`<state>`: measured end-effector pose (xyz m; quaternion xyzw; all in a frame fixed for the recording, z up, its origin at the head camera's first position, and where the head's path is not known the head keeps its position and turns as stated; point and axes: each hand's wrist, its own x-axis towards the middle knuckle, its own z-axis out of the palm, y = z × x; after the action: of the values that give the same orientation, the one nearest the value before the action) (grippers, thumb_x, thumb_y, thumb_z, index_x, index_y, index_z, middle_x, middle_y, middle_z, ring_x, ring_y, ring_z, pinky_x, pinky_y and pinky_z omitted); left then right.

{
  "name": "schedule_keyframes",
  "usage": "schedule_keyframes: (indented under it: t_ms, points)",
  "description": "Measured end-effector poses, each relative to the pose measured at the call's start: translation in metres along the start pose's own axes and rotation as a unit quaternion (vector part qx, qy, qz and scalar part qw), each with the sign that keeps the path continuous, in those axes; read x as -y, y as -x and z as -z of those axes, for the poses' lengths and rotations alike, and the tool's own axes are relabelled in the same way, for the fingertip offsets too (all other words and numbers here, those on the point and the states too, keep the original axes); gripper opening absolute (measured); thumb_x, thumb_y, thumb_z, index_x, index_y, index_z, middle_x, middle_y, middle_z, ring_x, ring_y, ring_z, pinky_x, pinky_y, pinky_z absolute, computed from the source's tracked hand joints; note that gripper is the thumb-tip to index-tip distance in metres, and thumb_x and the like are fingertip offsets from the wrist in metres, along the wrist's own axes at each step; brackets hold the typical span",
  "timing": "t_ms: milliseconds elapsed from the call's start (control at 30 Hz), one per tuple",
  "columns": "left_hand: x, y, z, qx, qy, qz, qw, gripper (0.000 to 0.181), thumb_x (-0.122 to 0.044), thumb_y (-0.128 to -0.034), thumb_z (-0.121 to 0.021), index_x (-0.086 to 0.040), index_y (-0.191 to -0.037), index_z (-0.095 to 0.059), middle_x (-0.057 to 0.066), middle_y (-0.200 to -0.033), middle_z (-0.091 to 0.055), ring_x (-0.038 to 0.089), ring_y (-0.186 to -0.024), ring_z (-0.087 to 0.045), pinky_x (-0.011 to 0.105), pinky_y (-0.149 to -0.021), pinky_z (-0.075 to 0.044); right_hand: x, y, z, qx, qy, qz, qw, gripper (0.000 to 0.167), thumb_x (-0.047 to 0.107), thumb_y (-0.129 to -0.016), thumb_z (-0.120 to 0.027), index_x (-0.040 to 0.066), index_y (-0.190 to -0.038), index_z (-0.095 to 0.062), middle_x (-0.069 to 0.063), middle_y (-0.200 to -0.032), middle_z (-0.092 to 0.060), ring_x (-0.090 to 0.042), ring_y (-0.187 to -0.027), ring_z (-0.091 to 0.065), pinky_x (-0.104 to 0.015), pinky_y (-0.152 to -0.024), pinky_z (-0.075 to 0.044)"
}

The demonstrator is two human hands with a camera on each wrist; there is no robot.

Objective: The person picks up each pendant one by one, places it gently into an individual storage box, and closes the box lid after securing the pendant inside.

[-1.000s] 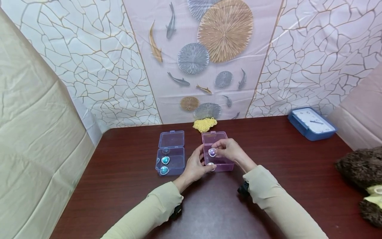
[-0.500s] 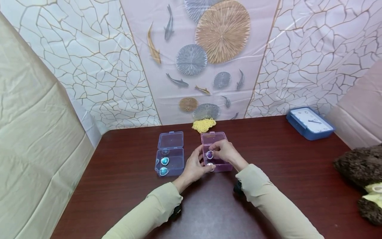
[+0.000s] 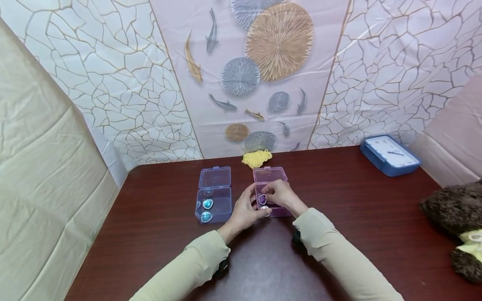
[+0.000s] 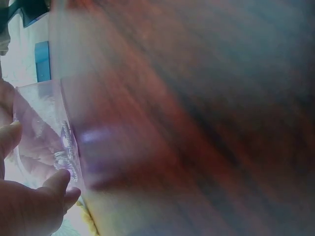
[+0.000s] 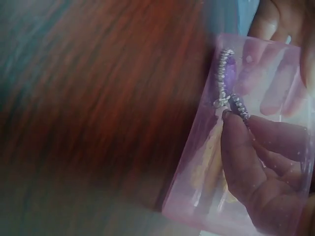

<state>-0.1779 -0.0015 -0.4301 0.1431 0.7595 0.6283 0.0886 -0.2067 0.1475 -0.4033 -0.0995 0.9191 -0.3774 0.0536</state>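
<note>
In the head view, an open pink see-through plastic box (image 3: 281, 212) stands in the middle of the table, lid folded back. My left hand (image 3: 242, 211) grips its left side, thumb at the front and fingers along the side wall. Inside the box, my right hand (image 3: 281, 194) pinches a purple gem (image 3: 262, 200) with a silver beaded rim. Another beaded gem (image 3: 265, 210) lies at the front left corner, partly behind the left thumb. In the right wrist view, the right fingers hold the beaded edge of a gem (image 5: 240, 108) beside another purple gem (image 5: 228, 76).
To the left, an open blue see-through box (image 3: 223, 205) has teal gems (image 3: 207, 204) along its left side. Yellow looped cord (image 3: 257, 158) lies behind the pink box. A blue case with a clock-like face (image 3: 391, 155) and a brown furry toy (image 3: 452, 205) are on the right.
My right hand has lowered the purple gem deeper into the pink box, moving slightly left and toward me. The left hand keeps its grip on the box.
</note>
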Motion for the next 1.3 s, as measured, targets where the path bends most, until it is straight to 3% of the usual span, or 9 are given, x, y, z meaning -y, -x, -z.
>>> schedule_keyframes:
  t_ms: [300, 700, 933, 1033, 1067, 1300]
  points:
    - [-0.002, 0.000, 0.000, -0.001, 0.003, -0.002, 1.0000, 0.085, 0.006, -0.0731, -0.074, 0.004, -0.144, -0.026, 0.023, -0.143, -0.036, 0.032, -0.126, -0.048, 0.040, -0.097, -0.048, -0.001, -0.001, 0.001, 0.013, 0.007, 0.017, 0.9997, 0.016, -0.004, -0.080, -0.064, -0.007, -0.095, -0.071, -0.016, -0.091, -0.072, -0.022, -0.084, -0.065, -0.034, -0.079, -0.053]
    - [-0.001, -0.001, -0.001, -0.006, -0.003, 0.001, 1.0000, 0.085, 0.006, -0.0733, -0.075, 0.002, -0.144, -0.027, 0.021, -0.143, -0.036, 0.032, -0.126, -0.047, 0.039, -0.097, -0.048, 0.003, 0.003, 0.011, 0.040, -0.027, -0.002, 0.9988, 0.021, 0.000, -0.082, -0.063, -0.006, -0.102, -0.069, -0.019, -0.101, -0.069, -0.027, -0.094, -0.061, -0.040, -0.087, -0.049]
    - [-0.001, -0.001, -0.001, -0.008, -0.014, 0.002, 0.9999, 0.086, 0.004, -0.0729, -0.076, 0.003, -0.144, -0.027, 0.023, -0.143, -0.034, 0.034, -0.128, -0.045, 0.038, -0.097, -0.048, -0.026, -0.010, 0.006, 0.056, -0.071, 0.034, 0.9953, 0.023, 0.005, -0.082, -0.062, -0.001, -0.102, -0.071, -0.012, -0.093, -0.071, -0.017, -0.080, -0.060, -0.028, -0.073, -0.051]
    - [-0.001, -0.001, -0.001, -0.008, -0.007, -0.003, 0.9999, 0.085, 0.005, -0.0729, -0.075, 0.004, -0.143, -0.027, 0.024, -0.142, -0.035, 0.035, -0.127, -0.045, 0.039, -0.097, -0.048, -0.020, -0.006, 0.008, 0.059, -0.091, 0.013, 0.9940, 0.026, 0.003, -0.082, -0.060, -0.005, -0.105, -0.069, -0.016, -0.095, -0.070, -0.017, -0.080, -0.059, -0.026, -0.070, -0.050]
    - [-0.001, -0.001, -0.001, -0.007, -0.006, -0.003, 0.9999, 0.085, 0.005, -0.0730, -0.075, 0.004, -0.143, -0.028, 0.024, -0.142, -0.035, 0.035, -0.127, -0.045, 0.039, -0.097, -0.048, -0.008, 0.001, 0.012, 0.061, -0.092, -0.007, 0.9938, 0.027, 0.000, -0.082, -0.059, -0.008, -0.106, -0.067, -0.020, -0.098, -0.069, -0.019, -0.081, -0.059, -0.027, -0.072, -0.051]
    - [0.001, 0.000, -0.001, -0.006, -0.003, 0.003, 1.0000, 0.085, 0.005, -0.0732, -0.075, 0.002, -0.144, -0.028, 0.021, -0.142, -0.036, 0.032, -0.126, -0.047, 0.039, -0.097, -0.048, 0.000, 0.007, 0.014, 0.064, -0.113, -0.011, 0.9915, 0.026, -0.006, -0.085, -0.053, -0.017, -0.107, -0.062, -0.028, -0.099, -0.066, -0.017, -0.078, -0.060, -0.021, -0.067, -0.051]
